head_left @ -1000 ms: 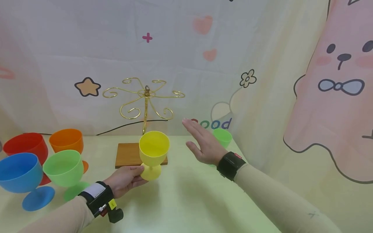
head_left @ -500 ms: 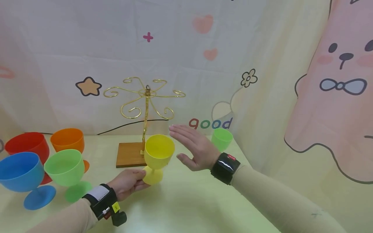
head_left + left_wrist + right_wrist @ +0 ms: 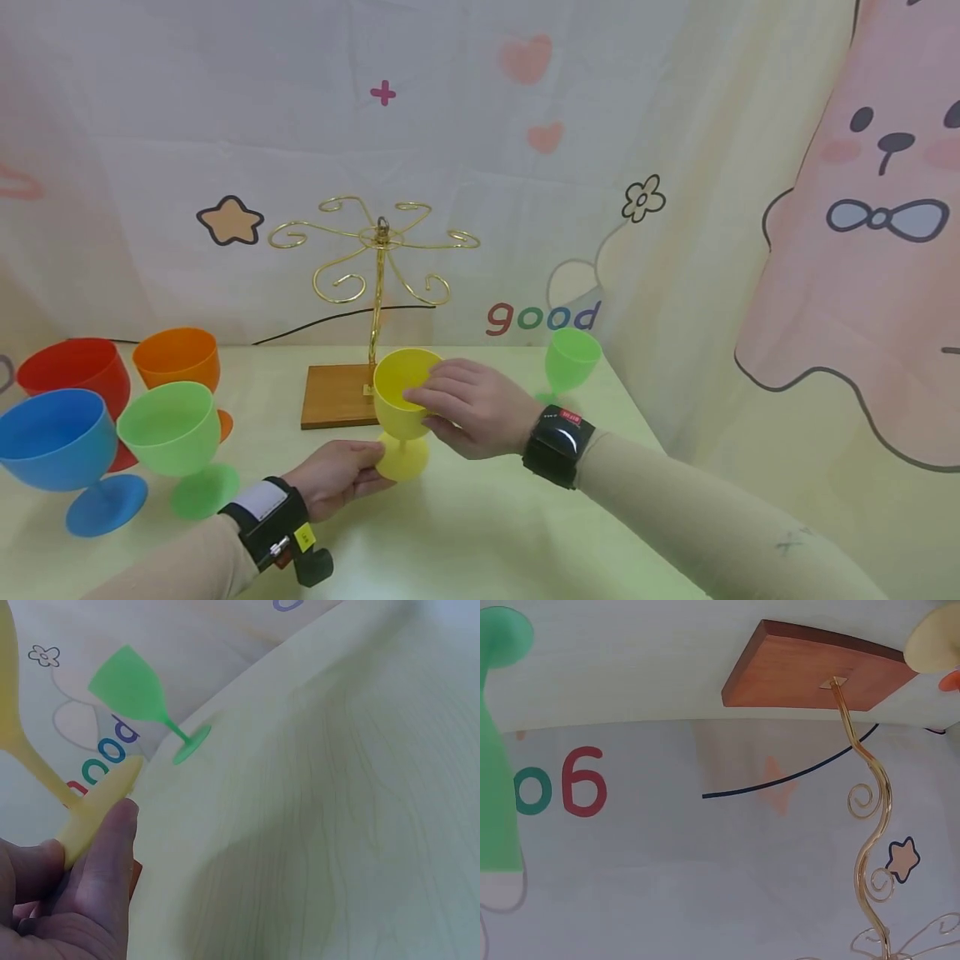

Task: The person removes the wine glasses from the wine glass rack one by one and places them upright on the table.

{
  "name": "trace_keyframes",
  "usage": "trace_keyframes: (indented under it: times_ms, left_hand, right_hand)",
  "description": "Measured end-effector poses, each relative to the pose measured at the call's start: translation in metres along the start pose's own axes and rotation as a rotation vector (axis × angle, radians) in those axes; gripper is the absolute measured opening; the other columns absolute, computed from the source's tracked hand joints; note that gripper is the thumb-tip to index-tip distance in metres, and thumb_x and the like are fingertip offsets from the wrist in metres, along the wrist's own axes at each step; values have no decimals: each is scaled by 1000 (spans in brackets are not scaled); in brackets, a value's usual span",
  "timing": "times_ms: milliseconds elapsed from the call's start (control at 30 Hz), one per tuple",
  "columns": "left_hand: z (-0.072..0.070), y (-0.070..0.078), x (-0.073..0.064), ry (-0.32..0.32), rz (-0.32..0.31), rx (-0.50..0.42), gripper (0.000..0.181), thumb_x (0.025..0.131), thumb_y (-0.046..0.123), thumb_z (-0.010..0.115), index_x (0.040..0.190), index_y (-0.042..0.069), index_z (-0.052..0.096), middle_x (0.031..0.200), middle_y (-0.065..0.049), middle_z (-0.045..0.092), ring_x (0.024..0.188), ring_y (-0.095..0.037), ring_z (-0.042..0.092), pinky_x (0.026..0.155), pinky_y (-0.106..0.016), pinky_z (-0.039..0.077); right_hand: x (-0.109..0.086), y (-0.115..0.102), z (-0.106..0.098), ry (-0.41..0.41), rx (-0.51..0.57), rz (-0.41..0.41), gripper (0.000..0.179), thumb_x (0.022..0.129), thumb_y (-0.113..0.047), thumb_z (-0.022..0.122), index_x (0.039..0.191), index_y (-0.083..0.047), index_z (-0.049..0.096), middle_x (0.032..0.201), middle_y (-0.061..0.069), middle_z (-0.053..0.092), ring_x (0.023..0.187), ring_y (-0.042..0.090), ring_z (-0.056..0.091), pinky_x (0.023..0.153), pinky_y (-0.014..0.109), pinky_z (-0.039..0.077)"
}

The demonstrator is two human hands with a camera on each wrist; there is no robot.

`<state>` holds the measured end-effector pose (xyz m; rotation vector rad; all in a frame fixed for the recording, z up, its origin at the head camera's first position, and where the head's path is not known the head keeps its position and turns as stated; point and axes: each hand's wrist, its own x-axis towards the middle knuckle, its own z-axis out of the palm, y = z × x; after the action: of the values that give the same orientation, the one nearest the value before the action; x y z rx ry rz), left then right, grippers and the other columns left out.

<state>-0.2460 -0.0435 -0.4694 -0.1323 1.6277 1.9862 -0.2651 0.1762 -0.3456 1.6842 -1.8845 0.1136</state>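
Note:
A yellow plastic goblet (image 3: 397, 412) is held in front of the rack's base, a little above the table. My left hand (image 3: 337, 475) pinches the edge of its round foot, thumb on top and fingers beneath; the left wrist view shows this grip on the foot (image 3: 97, 806) closely. From the right, my right hand (image 3: 480, 408) holds the goblet's bowl near the rim, fingers over the rim and thumb lower on the outer side. Only part of the goblet's foot (image 3: 934, 641) shows in the right wrist view, where the right hand itself is out of sight.
A gold wire rack (image 3: 381, 242) with curled arms stands on a wooden base (image 3: 337, 396). At left are red (image 3: 75, 375), orange (image 3: 176, 358), blue (image 3: 52, 437) and green (image 3: 168, 429) goblets. Another green goblet (image 3: 572, 358) stands at the right back, near the printed curtain.
My right hand has moved left and down from open air onto the yellow goblet's bowl, its fingers bending over the rim. The left hand has shifted slightly right with the goblet.

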Motion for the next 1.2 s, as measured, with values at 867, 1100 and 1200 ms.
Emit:
trace_keyframes:
  times_ms: [867, 1100, 1200]
  left_hand:
    - [-10, 18, -39, 402, 586, 1206, 93, 93, 61, 41, 154, 7, -5, 158, -19, -16, 138, -44, -15, 107, -75, 2]
    - [-18, 8, -40, 433, 544, 1238, 93, 92, 62, 40, 154, 7, -3, 158, -19, -15, 137, -48, -12, 106, -76, 1]
    - [-23, 5, -39, 436, 534, 1230, 95, 92, 65, 38, 154, 7, -4, 158, -19, -15, 137, -48, -12, 105, -77, 1]
  right_hand:
    - [-131, 3, -10, 95, -175, 580, 10, 87, -12, 58, 91, -3, 60, 77, 7, 61, 72, 22, 52, 67, 40, 51]
    - [-192, 0, -28, 102, -241, 715, 10, 81, -7, 63, 87, -1, 57, 74, 10, 56, 70, 24, 46, 62, 43, 45]
    - [-207, -1, -32, 70, -267, 737, 7, 82, -7, 60, 85, -2, 56, 71, 8, 54, 68, 23, 46, 61, 42, 43]
